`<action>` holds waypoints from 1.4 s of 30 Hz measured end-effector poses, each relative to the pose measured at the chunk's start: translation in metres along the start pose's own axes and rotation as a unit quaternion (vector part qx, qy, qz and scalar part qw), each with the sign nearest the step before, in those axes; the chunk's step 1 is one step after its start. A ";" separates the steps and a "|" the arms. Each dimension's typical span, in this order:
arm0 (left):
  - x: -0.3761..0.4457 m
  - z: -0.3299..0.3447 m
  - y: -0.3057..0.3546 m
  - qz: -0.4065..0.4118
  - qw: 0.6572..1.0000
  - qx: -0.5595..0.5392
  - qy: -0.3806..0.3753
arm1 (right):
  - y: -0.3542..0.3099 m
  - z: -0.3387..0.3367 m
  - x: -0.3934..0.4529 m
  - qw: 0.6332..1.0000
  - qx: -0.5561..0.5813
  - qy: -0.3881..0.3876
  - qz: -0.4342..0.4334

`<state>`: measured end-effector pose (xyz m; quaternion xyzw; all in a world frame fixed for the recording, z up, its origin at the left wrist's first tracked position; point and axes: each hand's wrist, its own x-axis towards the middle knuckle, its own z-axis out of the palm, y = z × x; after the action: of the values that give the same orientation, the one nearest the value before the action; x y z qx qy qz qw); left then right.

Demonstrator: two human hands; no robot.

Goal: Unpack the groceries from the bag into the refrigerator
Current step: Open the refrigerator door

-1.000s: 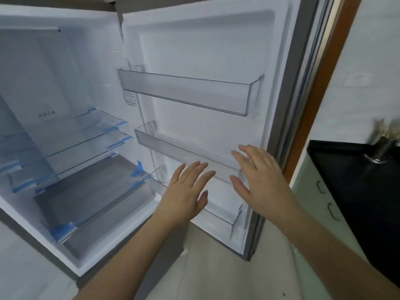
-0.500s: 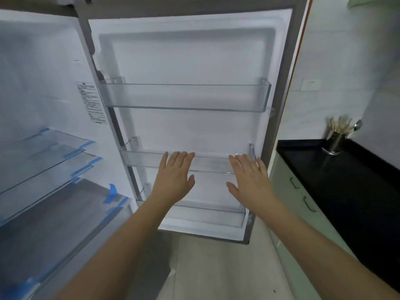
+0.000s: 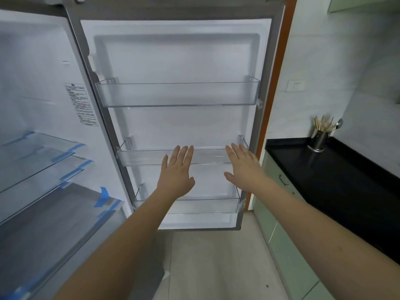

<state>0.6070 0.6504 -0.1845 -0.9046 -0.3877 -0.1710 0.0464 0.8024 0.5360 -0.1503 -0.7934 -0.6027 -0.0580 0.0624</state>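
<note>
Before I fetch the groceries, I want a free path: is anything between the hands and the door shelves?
Nothing visible. Both the left hand and right hand are open and empty in front of the middle door shelf, and all three door shelves hold nothing.

Soft even light, wide-angle edge bowing

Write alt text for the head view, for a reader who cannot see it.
Two empty hands, left hand and right hand, reach with straight fingers toward the middle door shelf of an open refrigerator door. Right, a utensil holder stands on a black counter.
</note>
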 end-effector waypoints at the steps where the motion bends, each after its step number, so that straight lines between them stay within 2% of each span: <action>1: 0.000 -0.002 -0.001 0.004 1.000 0.003 -0.010 | 0.001 -0.003 0.000 1.000 0.000 -0.009 -0.001; 4: -0.002 -0.011 -0.002 0.007 0.999 0.026 -0.031 | 0.005 -0.013 -0.008 1.000 0.011 -0.021 0.004; 9: -0.018 -0.029 0.020 0.021 1.000 -0.004 -0.008 | 0.015 -0.029 -0.037 0.999 0.020 -0.031 -0.015; 12: -0.036 -0.038 0.036 0.021 0.999 0.011 -0.034 | 0.018 -0.038 -0.055 0.998 0.046 -0.045 -0.018; 16: -0.061 -0.052 0.047 -0.015 0.996 0.034 -0.078 | 0.013 -0.047 -0.081 0.997 0.057 -0.028 -0.048; 19: -0.084 -0.067 0.048 -0.047 0.994 0.051 -0.079 | 0.002 -0.050 -0.095 0.995 0.057 -0.009 -0.080; 24: -0.135 -0.096 0.047 -0.111 0.983 0.107 -0.099 | -0.022 -0.042 -0.111 0.989 0.062 -0.023 -0.131; 30: -0.190 -0.134 0.046 -0.179 0.971 0.110 -0.111 | -0.063 -0.042 -0.130 0.982 0.074 -0.016 -0.172; 36: -0.220 -0.163 0.047 -0.177 0.970 0.136 -0.096 | -0.094 -0.052 -0.153 0.984 0.058 -0.006 -0.169; 42: -0.249 -0.174 0.031 -0.122 0.983 0.117 -0.071 | -0.124 -0.059 -0.192 0.991 0.032 0.017 -0.129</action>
<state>0.4218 0.4206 -0.1065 -0.8488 -0.5146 -0.0639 0.1032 0.6305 0.3768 -0.1211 -0.7052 -0.7007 -0.0598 0.0899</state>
